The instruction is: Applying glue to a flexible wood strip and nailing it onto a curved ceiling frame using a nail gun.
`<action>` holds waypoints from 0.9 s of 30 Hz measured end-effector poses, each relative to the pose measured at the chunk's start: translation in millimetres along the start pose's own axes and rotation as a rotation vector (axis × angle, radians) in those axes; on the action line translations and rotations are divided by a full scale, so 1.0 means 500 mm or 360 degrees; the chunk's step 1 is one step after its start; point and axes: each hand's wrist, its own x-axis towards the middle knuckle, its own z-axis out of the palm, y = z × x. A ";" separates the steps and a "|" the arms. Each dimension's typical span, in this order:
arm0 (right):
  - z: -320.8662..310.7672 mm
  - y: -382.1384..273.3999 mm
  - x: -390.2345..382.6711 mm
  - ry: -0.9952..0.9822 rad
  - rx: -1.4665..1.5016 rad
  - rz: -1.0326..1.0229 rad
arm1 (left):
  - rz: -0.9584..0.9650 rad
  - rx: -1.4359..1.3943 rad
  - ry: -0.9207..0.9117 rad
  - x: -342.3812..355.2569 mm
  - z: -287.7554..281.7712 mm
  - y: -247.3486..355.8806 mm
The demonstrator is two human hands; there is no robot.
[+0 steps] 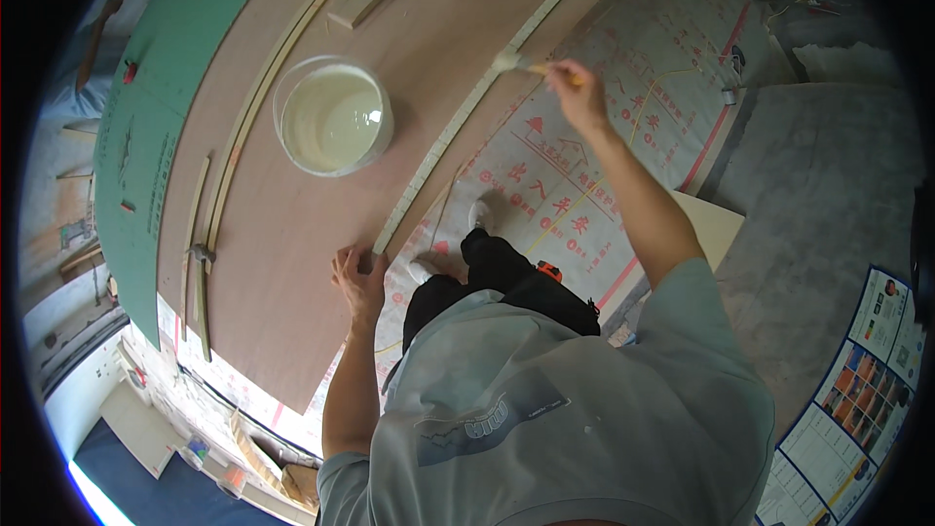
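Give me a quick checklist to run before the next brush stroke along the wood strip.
1. Brush in the right hand: gripped, bristles on the strip. Ok.
2. Left hand steadying the strip's near end at the plywood board edge: in contact. Ok.
3. Tub of white glue: upright, open, filled, beside the strip. Ok.
4. Glue load on the bristles: too small to see. Cannot tell.
5. Strip lying flat and straight along the board edge: looks so. Ok.
6. Loose thin slats on the board: left of the tub, apart from the strip. Ok.
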 end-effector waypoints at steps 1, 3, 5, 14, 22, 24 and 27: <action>-0.030 0.026 0.049 0.0146 0.0019 -0.0077 | 0.0010 0.0007 0.0003 0.003 0.003 0.003; -0.060 0.016 0.108 0.0246 0.0102 -0.0110 | -0.0015 0.0023 -0.0010 0.003 0.002 0.006; -0.071 0.016 0.128 0.0286 0.0124 -0.0174 | -0.0036 0.0032 -0.0030 0.004 0.003 0.009; -0.092 -0.008 0.129 -0.0298 0.0094 0.0053 | -0.0128 0.0040 -0.0078 0.000 0.003 -0.006; -0.215 0.048 0.363 0.0246 0.0113 -0.0077 | -0.0137 -0.0040 -0.0101 0.010 0.006 -0.004; -0.210 0.018 0.352 0.0400 0.0419 -0.0075 | -0.0138 -0.0012 -0.0080 0.003 -0.003 0.000; -0.209 0.012 0.323 0.0253 0.0470 -0.0055 | -0.0100 -0.0035 -0.0048 0.005 -0.004 0.007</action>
